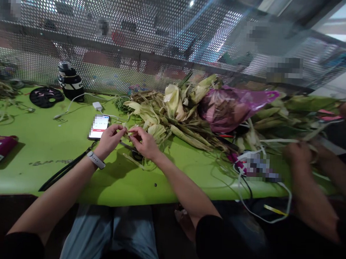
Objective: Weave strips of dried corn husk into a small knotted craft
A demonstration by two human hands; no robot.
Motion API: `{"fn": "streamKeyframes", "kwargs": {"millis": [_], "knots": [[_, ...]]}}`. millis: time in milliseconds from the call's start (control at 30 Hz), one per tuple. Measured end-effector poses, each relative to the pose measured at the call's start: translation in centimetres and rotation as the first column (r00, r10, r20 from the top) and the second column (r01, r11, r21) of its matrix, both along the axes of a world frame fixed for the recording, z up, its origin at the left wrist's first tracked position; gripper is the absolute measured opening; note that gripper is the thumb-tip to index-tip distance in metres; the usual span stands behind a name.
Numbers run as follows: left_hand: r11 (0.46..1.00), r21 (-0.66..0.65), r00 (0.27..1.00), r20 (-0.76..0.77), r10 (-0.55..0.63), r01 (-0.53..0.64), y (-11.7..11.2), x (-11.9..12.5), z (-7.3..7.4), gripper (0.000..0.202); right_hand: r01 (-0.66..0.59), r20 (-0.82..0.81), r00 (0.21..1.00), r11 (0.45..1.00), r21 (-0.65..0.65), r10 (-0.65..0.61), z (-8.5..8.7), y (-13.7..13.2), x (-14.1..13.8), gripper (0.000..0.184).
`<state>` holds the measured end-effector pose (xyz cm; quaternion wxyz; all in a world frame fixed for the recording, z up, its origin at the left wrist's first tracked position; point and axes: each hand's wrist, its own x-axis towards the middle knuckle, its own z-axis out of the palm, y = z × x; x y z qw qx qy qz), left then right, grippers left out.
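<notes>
My left hand point(111, 139), with a pale watch band point(96, 160) on its wrist, is closed in a pinch. My right hand point(145, 144) pinches close beside it. Between the fingertips is a small pale piece of corn husk point(126, 130); its exact shape is hard to see. Below my right hand lies a dark object point(136, 155) that is partly hidden, perhaps scissors. A thin husk strip point(137, 163) lies on the green table point(101, 187) near it. Just behind my left hand lies a lit phone point(99, 126) with a black strap point(66, 170).
A heap of corn husks point(187, 136) and a pink plastic bag point(228, 109) lie behind and right. A black bottle point(72, 83), black fan-shaped item point(46, 96), white charger point(97, 106) and magenta case point(1, 150) are leftward. Another person's hands point(299, 154) work at right, near cables point(290, 203).
</notes>
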<state>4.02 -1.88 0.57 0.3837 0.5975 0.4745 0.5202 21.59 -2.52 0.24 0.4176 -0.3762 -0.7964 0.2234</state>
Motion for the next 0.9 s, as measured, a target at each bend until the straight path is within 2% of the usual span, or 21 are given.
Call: {"fn": "streamKeyframes", "kwargs": {"millis": [67,200,267,500,633,733,833,900], "knots": [[1.000,0.028,0.999,-0.044,-0.005,0.006,0.2,-0.1,-0.2,0.022,-0.013,-0.002,1.000,1.000,-0.014,0.013,0.1,-0.1,0.0,0.024],[0.987,-0.099,0.992,0.000,-0.126,0.125,0.3,-0.2,-0.3,0.025,-0.033,-0.029,0.999,0.998,-0.052,0.031,0.2,-0.2,0.0,0.025],[0.982,-0.124,0.990,0.013,-0.144,0.144,0.2,0.0,-0.2,0.026,-0.033,-0.046,0.998,0.998,-0.059,0.030,0.2,-0.2,0.0,0.024],[0.980,-0.086,0.982,-0.044,-0.182,0.178,-0.3,0.2,0.3,0.028,-0.036,-0.093,0.995,0.996,-0.085,0.028,0.3,-0.1,-0.1,0.023],[0.994,-0.017,0.987,-0.120,-0.110,0.109,0.1,-0.1,0.3,0.025,-0.061,-0.168,0.985,0.992,-0.115,0.041,0.4,0.1,0.2,0.020],[0.997,0.026,0.990,-0.123,-0.064,0.068,0.4,-0.2,0.3,0.025,-0.103,-0.238,0.969,0.981,-0.166,0.062,0.4,0.4,0.5,0.017],[0.992,0.001,0.992,-0.043,-0.122,0.122,0.1,-0.2,0.5,0.026,-0.143,-0.312,0.948,0.958,-0.248,0.061,0.7,0.7,0.7,0.014],[0.985,-0.012,0.985,-0.010,-0.174,0.174,-0.1,-0.1,0.6,0.026,-0.156,-0.337,0.941,0.915,-0.372,0.023,1.0,0.9,0.7,0.013]]}}
